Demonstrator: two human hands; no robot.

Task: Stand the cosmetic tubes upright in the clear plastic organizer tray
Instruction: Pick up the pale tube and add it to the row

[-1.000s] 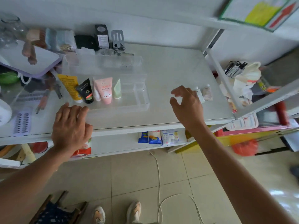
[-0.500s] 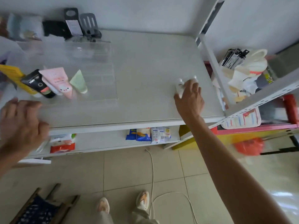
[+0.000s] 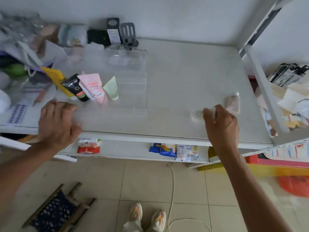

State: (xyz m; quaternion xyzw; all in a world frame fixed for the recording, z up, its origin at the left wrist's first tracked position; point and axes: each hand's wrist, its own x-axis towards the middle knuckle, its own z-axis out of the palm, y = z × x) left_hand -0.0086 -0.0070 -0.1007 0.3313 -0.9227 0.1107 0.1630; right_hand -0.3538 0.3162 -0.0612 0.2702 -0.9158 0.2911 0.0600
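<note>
A clear plastic organizer tray (image 3: pixel 133 91) sits on the white shelf, blurred by camera motion. At its left end stand several tubes: yellow (image 3: pixel 56 79), black (image 3: pixel 76 88), pink (image 3: pixel 95 87) and pale green (image 3: pixel 112 88). My left hand (image 3: pixel 56 124) rests flat on the shelf's front edge by the tray's near left corner, holding nothing. My right hand (image 3: pixel 220 124) pinches a small white tube (image 3: pixel 199 113), its cap end pointing left, low over the shelf. Another small pale tube (image 3: pixel 233 102) lies just right of it.
Black boxes and a grey clip (image 3: pixel 127 33) stand against the back wall. Clutter fills the shelf's left end (image 3: pixel 20 64). A white shelf post (image 3: pixel 262 84) and a bin of papers (image 3: pixel 291 91) border the right. Packets lie on the lower shelf (image 3: pixel 173 150).
My right hand has closed on the small white tube and drawn it left, away from the other pale tube. My left hand has come back to the shelf's front edge.
</note>
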